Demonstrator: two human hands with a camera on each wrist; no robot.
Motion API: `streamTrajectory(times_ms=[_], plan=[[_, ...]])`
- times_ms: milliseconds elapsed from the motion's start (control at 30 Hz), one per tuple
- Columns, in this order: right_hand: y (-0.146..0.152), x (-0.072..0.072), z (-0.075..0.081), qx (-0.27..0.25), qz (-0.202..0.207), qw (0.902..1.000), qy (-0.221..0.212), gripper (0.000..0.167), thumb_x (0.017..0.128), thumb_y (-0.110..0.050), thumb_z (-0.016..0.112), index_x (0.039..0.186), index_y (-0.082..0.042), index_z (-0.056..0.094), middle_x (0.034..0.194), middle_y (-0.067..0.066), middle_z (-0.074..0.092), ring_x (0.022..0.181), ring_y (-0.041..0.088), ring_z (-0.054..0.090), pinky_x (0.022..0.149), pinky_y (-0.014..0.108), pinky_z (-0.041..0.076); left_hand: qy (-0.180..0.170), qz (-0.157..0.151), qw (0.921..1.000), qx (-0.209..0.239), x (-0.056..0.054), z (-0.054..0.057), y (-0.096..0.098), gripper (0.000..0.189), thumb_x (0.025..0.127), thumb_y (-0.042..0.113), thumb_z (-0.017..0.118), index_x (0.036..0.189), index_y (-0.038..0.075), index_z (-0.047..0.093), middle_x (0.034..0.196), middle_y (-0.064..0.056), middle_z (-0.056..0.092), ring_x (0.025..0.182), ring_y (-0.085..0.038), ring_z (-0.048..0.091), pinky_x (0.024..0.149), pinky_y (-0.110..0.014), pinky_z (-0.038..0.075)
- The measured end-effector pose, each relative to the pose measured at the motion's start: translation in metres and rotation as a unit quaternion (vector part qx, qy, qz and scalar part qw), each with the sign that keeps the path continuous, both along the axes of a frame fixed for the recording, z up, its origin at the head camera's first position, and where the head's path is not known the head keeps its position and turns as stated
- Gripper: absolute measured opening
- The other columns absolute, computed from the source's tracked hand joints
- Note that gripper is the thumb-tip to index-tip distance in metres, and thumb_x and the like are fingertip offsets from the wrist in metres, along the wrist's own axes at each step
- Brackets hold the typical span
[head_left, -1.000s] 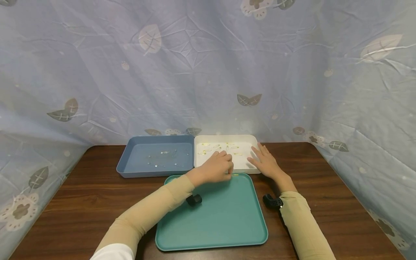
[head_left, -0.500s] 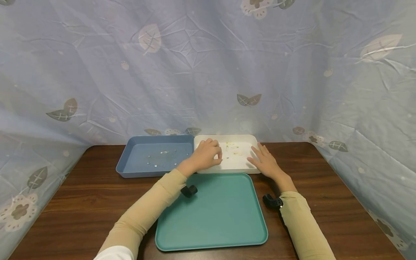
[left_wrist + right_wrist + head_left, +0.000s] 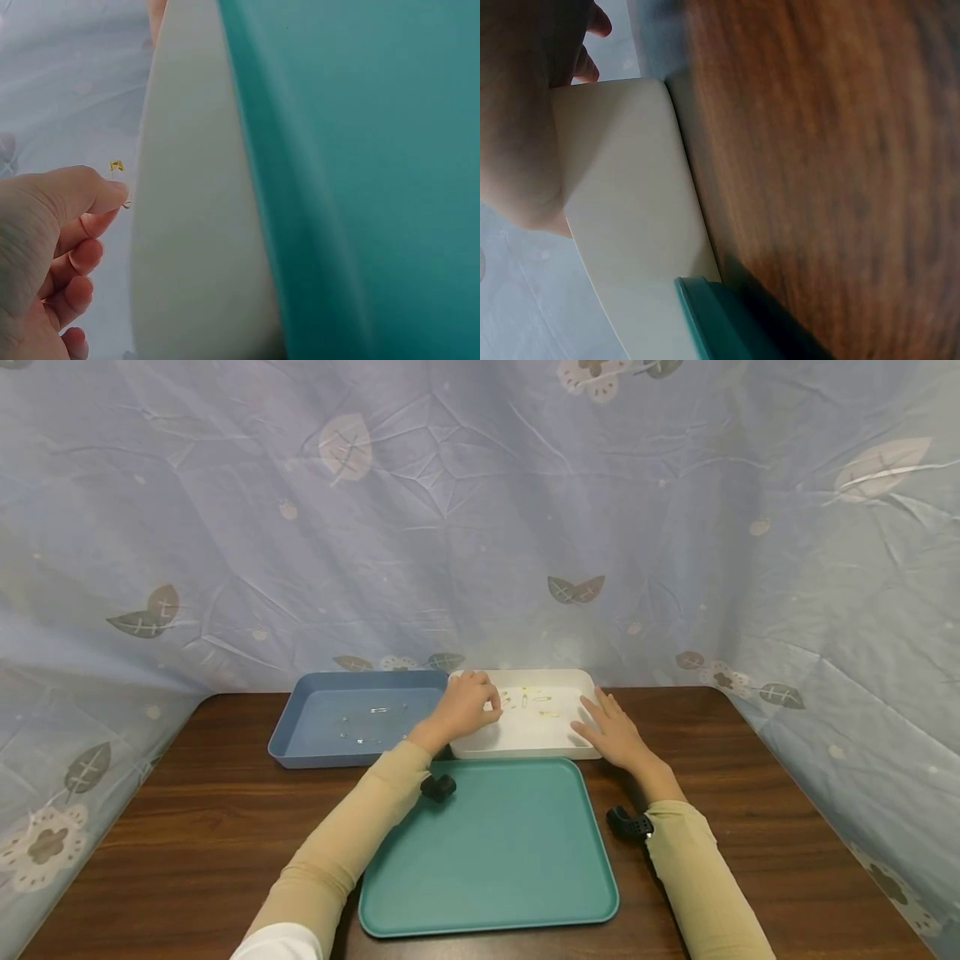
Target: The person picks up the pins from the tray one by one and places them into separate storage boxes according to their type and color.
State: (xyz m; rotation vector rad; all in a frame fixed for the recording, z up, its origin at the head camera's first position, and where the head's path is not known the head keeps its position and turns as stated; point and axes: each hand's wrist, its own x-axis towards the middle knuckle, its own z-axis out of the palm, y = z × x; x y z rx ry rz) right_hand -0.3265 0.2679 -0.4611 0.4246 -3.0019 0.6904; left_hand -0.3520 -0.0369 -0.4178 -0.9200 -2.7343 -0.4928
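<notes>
In the head view my left hand is over the left part of the white tray, covering some of what lies there. Its thumb and forefinger pinch a small gold safety pin, seen in the left wrist view sticking up past the thumb tip. Several gold safety pins lie scattered inside the white tray. My right hand rests at that tray's right rim, its fingers spread and fairly straight over the edge.
A blue tray with several silver safety pins adjoins the white one on the left. In front lies a flat teal tray on the dark wooden table. A patterned curtain hangs behind.
My left hand has moved left and a little away, from near the teal tray's back edge to over the white tray's left part. My right hand has stayed in place.
</notes>
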Motion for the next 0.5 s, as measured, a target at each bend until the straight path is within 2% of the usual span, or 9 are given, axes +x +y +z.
streamTrajectory(times_ms=[300,500], plan=[[0.0,0.0,0.002,-0.002,-0.002,1.0,-0.005,0.067,0.101,-0.043,0.045,0.154,-0.006,0.027,0.162,0.025,0.009,0.148,0.049,0.006,0.113,0.071,0.011,-0.012,0.027,0.9995,0.01,-0.009,-0.005,0.002,0.012,0.092,0.025,0.065,0.086,0.017,0.072,0.1,-0.003,0.063,0.096,-0.025,0.052,0.093,-0.048,0.042],[0.0,0.0,0.001,-0.005,-0.002,1.0,-0.005,0.068,0.101,-0.044,0.045,0.154,-0.006,0.027,0.162,0.025,0.009,0.148,0.049,0.006,0.114,0.07,0.011,-0.025,0.044,0.9987,0.003,-0.014,-0.008,0.003,0.013,0.092,0.028,0.065,0.087,0.017,0.071,0.102,-0.003,0.062,0.096,-0.024,0.051,0.093,-0.046,0.042]])
